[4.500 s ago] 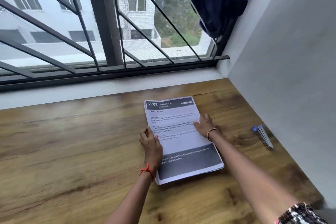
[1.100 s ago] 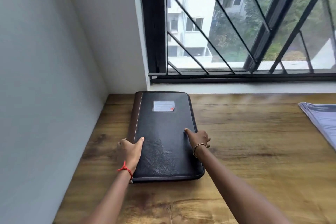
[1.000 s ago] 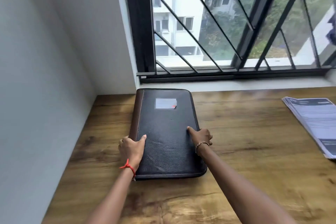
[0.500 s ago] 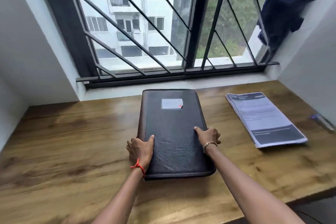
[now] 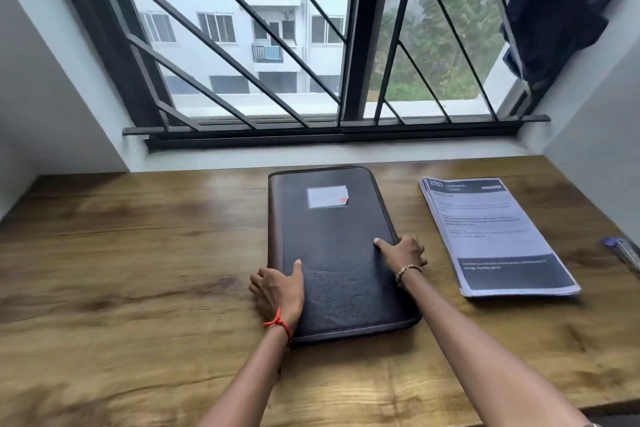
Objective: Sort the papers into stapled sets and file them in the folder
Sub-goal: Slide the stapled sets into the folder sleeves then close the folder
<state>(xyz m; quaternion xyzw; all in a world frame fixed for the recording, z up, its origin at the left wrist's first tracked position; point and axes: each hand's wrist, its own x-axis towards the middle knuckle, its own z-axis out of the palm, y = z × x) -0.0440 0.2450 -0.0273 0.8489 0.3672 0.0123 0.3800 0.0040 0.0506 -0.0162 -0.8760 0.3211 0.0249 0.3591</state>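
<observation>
From the head camera, the left hand [image 5: 277, 291] has its grip on the left edge of the black leather folder [image 5: 332, 236], thumb on the cover. The right hand [image 5: 403, 253] holds the right edge likewise. The folder lies closed on the wooden desk [image 5: 138, 253], its contents hidden. A stack of printed white papers [image 5: 491, 236] lies near its right side.

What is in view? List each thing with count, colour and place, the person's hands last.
folder: 1, black, closed, table centre.
label: 1, white, on folder's cover.
papers: 1 stack, white with dark bands, right of folder.
stapler: 1, blue and silver, far right.
table: 1, brown wood.
window grille: 1, black, behind table.
cloth: 1, dark blue, top right.
left hand: 1, grips folder's left edge.
right hand: 1, grips folder's right edge.
</observation>
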